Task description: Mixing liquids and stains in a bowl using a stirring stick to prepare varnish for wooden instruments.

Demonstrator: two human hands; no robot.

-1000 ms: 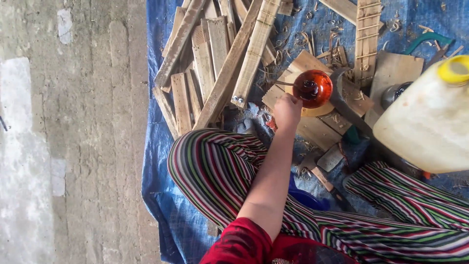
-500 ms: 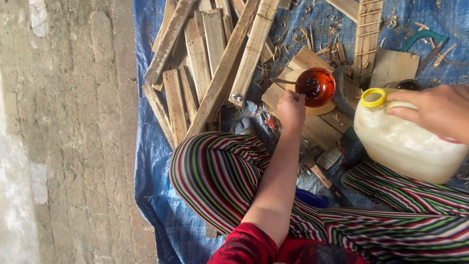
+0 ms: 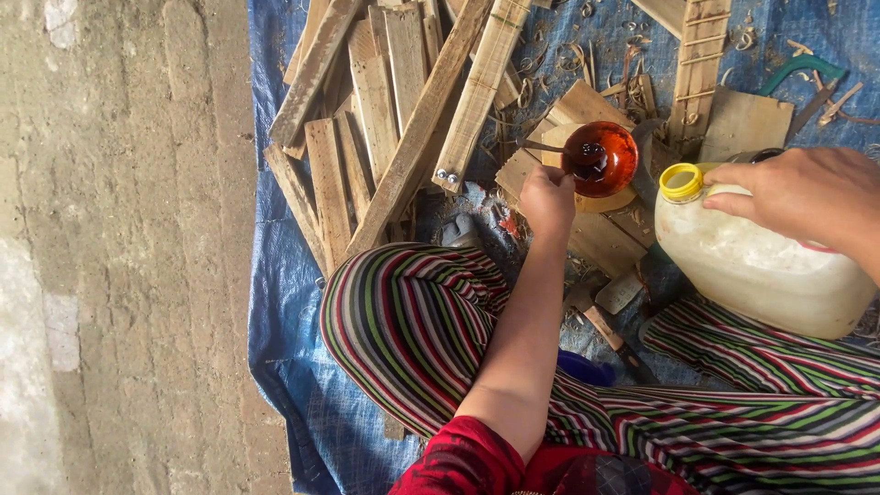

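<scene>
Head view, left hand (image 3: 547,197) outstretched, right hand (image 3: 805,194) gripping jug (image 3: 761,270)

A small round bowl (image 3: 600,158) of glossy red-brown liquid sits on a scrap of wood board, a thin stick resting in it. Just to its right, a translucent whitish plastic jug (image 3: 752,266) with a yellow cap leans tilted, cap toward the bowl.
</scene>
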